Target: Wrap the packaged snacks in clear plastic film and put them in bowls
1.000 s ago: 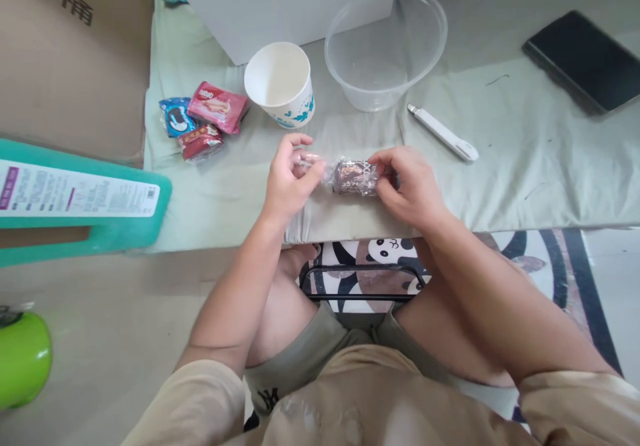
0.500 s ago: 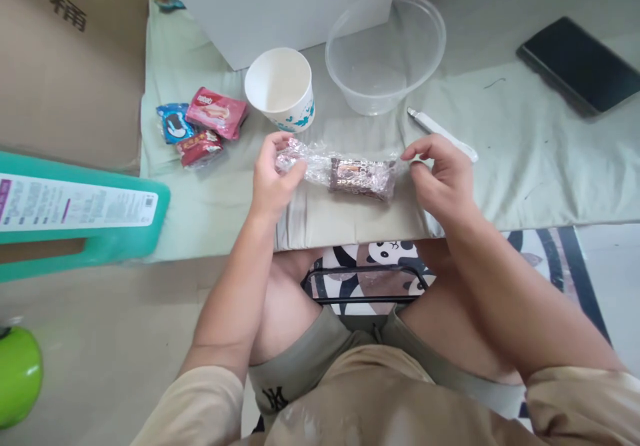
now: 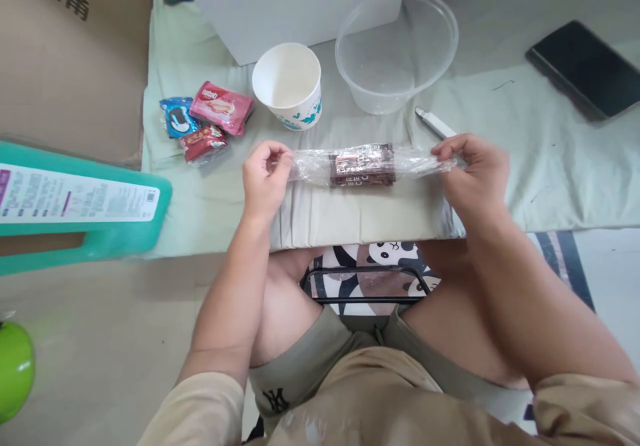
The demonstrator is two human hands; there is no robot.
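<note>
A brown snack packet is wrapped in clear plastic film, drawn out at both sides near the front of the cloth-covered surface. My left hand pinches the film's left end between thumb and fingers. At the other side, my right hand grips the right end. The film is stretched taut between the hands, with the packet midway. Just behind it stand a paper cup with a blue pattern and a clear plastic bowl. A white utility knife lies partly behind my right hand.
Small snack packets, one pink, one blue and one red, lie together at left. A dark phone rests at right. A cardboard box, a teal object and a white box stand around.
My right hand has moved right and now grips the film's end. The film, bunched on the left before, is pulled straight, and the brown packet has turned slightly.
</note>
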